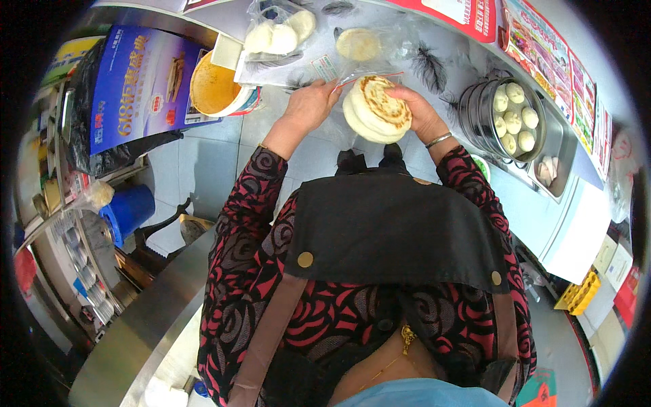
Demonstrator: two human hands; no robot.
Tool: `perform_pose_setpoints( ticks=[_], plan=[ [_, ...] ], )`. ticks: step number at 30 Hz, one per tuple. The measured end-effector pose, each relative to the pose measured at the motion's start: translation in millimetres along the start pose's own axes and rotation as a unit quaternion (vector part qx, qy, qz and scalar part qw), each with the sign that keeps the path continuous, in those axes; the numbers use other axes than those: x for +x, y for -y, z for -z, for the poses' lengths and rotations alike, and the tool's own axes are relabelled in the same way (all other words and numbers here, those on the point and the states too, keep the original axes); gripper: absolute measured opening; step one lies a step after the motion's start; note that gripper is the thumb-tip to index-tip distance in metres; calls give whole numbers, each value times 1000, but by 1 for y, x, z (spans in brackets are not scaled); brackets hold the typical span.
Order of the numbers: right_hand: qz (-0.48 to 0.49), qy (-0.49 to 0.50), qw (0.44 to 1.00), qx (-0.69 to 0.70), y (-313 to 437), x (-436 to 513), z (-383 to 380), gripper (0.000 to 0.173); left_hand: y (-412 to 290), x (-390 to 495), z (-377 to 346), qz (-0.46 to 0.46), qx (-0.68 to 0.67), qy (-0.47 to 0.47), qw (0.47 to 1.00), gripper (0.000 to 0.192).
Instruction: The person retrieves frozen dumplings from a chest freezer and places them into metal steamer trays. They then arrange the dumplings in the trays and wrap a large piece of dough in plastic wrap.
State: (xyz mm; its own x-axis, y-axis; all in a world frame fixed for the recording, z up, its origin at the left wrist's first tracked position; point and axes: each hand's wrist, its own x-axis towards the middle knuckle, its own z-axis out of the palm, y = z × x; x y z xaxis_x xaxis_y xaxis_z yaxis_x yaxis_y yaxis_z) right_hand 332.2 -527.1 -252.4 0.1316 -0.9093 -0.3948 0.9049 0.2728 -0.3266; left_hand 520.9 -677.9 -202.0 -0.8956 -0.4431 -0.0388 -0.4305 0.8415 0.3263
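Note:
My right hand grips a stack of round flatbreads by its right side, the top one browned in patches. My left hand pinches the edge of a clear plastic bag with a red strip along its mouth. The bag hangs beside the stack; whether any bread is inside it, I cannot tell. Just beyond my hands, another pale flatbread lies on the counter under clear plastic. Farther left on the counter is a clear bag of white buns.
A stacked metal steamer holding several buns stands at right, beside a metal basin with pale pieces inside. At left are an open bucket with yellowish-brown inside walls, a blue printed poster and a blue bin.

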Motion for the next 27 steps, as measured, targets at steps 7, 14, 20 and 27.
perform_pose_setpoints(
  ticks=[7,14,20,27],
  plan=[
    [128,-158,979,0,-19,21,1,35,-18,1,7,-1,33,9,999,27],
    [201,-262,920,211,-25,40,-15,28,-31,5,-3,-26,95,-54,994,17],
    [165,-241,951,101,-27,98,20,29,-56,6,-21,-137,70,-62,986,13],
    [288,-255,464,-798,15,118,36,28,-57,7,-13,-65,54,-57,995,15]
  ],
)
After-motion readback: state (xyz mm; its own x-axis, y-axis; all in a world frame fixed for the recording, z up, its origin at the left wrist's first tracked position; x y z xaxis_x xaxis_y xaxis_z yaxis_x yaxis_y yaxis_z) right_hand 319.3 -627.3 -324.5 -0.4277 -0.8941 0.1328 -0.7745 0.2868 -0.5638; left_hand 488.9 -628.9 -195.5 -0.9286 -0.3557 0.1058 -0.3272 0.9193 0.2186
